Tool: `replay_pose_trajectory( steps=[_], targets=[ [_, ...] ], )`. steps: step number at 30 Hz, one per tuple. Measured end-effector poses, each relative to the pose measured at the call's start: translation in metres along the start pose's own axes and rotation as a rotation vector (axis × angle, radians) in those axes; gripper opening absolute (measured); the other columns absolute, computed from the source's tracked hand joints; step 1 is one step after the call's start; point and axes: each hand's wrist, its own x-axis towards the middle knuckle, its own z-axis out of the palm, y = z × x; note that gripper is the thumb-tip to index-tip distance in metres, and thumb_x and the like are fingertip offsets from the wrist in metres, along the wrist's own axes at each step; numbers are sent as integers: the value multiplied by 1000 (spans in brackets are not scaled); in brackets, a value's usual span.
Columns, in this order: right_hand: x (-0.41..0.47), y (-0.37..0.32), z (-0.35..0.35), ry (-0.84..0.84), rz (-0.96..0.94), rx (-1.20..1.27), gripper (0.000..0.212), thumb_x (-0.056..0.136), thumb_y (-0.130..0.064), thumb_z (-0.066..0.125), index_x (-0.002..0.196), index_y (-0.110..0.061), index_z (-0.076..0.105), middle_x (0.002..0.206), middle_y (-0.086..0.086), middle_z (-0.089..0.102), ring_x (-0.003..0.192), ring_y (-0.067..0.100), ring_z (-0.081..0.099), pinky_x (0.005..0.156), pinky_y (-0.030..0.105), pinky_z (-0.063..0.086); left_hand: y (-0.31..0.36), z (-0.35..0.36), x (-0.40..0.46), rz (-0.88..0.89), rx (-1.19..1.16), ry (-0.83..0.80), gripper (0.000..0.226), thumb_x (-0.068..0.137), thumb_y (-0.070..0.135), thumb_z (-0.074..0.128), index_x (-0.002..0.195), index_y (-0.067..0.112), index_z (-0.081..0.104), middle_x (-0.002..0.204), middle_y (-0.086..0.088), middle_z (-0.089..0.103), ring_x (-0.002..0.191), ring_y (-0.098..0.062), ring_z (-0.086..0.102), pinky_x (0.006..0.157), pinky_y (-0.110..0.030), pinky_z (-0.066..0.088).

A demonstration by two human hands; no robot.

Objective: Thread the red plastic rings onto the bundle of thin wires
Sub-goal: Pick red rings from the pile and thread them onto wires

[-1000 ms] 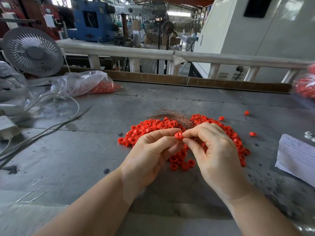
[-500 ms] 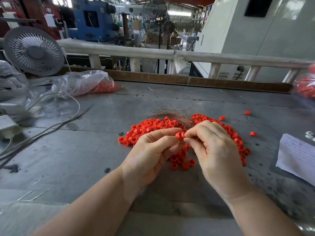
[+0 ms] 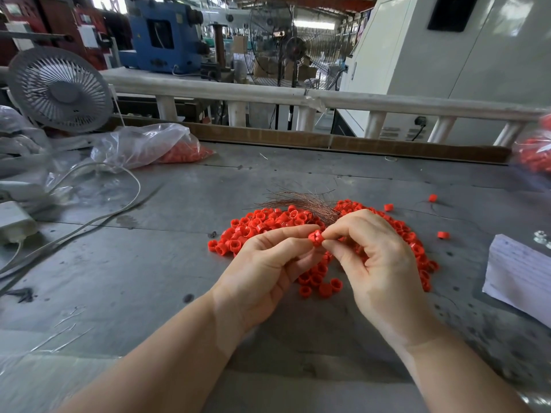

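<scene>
1. Up close, left hand [image 3: 262,263] and right hand [image 3: 378,263] share a pinching grip on one red ring [image 3: 316,237]
2. Wire bundle [image 3: 301,201] lies on the ring pile [image 3: 268,222]
3. Grey scuffed surface [image 3: 149,263], desk fan [image 3: 61,89] far left

Both forearms are bare to the frame's edge, and the left hand [image 3: 262,272] and right hand [image 3: 381,269] are ungloved.

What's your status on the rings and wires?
Left hand and right hand both pinch one red ring. Wires fan out behind the hands over the ring pile. Nothing in the way.
</scene>
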Motion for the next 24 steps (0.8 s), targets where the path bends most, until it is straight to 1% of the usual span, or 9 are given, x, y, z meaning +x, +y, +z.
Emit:
replay_pose_trajectory(
  steps=[1,2,5,8,9,12,16,18,24],
  targets=[
    [1,0,0,7,38,66,5,81,-9,63,77,-11,66,77,-6,58,75,4,52,71,12,39,0,0,0,1,-2,-5,23,76,-9,56,75,4,76,74,-11,71,65,-13,69,61,-17,56],
    [1,1,0,14,82,131,7,80,-9,64,77,-15,65,76,-8,58,72,2,52,69,8,37,1,0,0,2,-5,-11,20,72,-6,58,75,4,76,74,-11,71,67,-13,69,62,-17,56],
    [1,5,-1,22,274,311,20,81,-12,69,74,-29,64,68,-11,62,65,1,54,62,8,38,1,-1,1,9,-14,-7,19,64,-1,61,74,5,76,75,-11,71,68,-13,70,63,-18,56],
    [1,8,0,14,452,545,7,74,-26,69,76,-32,69,63,-15,61,61,-1,51,61,11,39,1,-2,2,0,-50,3,20,66,-3,60,77,2,75,74,-11,71,68,-13,70,63,-18,56],
    [1,9,0,10,485,605,7,71,-29,66,77,-33,70,62,-15,60,59,-2,50,60,10,40,1,-2,2,-6,-69,2,21,65,-3,60,79,1,75,74,-12,71,69,-14,70,63,-18,56],
    [1,9,0,-15,541,715,9,68,-30,65,75,-32,71,59,-14,58,56,-2,47,56,9,40,2,-3,2,-20,-107,-10,23,63,-2,60,81,0,74,75,-12,71,70,-15,71,62,-18,56],
    [2,8,-1,-27,601,803,12,63,-33,67,73,-30,72,59,-10,55,55,3,43,52,11,39,3,-2,2,-33,-124,-31,23,62,-1,61,79,2,76,75,-12,71,70,-14,71,60,-17,55],
    [2,8,-2,-23,613,828,14,60,-35,67,72,-29,72,59,-9,54,54,4,42,52,11,39,3,-2,2,-47,-138,-35,23,61,-1,61,79,2,76,75,-12,71,69,-14,71,59,-17,55],
    [3,8,-2,-20,608,834,11,63,-31,66,71,-29,72,58,-9,54,54,4,42,52,12,39,3,-3,3,-68,-167,-32,23,62,-1,62,80,2,76,77,-13,72,71,-15,71,59,-17,55]
  ],
)
